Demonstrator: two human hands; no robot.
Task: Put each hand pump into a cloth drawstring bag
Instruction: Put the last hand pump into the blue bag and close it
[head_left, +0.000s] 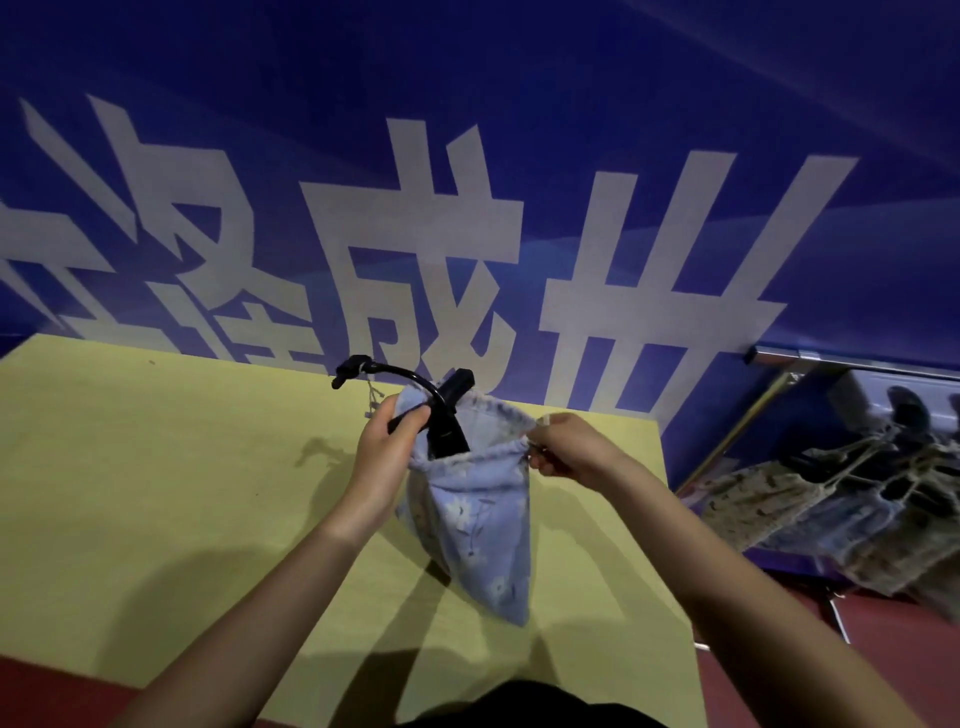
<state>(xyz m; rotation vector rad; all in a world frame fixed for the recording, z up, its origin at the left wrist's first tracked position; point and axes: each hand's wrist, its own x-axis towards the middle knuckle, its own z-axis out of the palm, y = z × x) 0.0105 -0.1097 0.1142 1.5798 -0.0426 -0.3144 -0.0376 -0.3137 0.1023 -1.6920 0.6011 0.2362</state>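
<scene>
Bag (480, 525) of pale blue floral cloth is hanging in the air above the yellow worktop (171, 467), its pointed bottom corner clear of the surface. The black hand pump (445, 423) is standing part-way inside the bag's open mouth, with its body and curved hose projecting above the rim. The left hand (387, 452) is gripping the left rim of the bag together with the pump's hose. The right hand (569, 449) is pinching the right side of the mouth at the drawstring, fingers curled tight. The worktop is lying bare to the left of the arms, and its far edge is meeting a blue wall (519, 130) with large white lettering. Its right edge is falling just beyond the right forearm. Well apart on the right, a heap of patterned cloth bags (841, 514) is lying against the wall near a metal frame (769, 384).
</scene>
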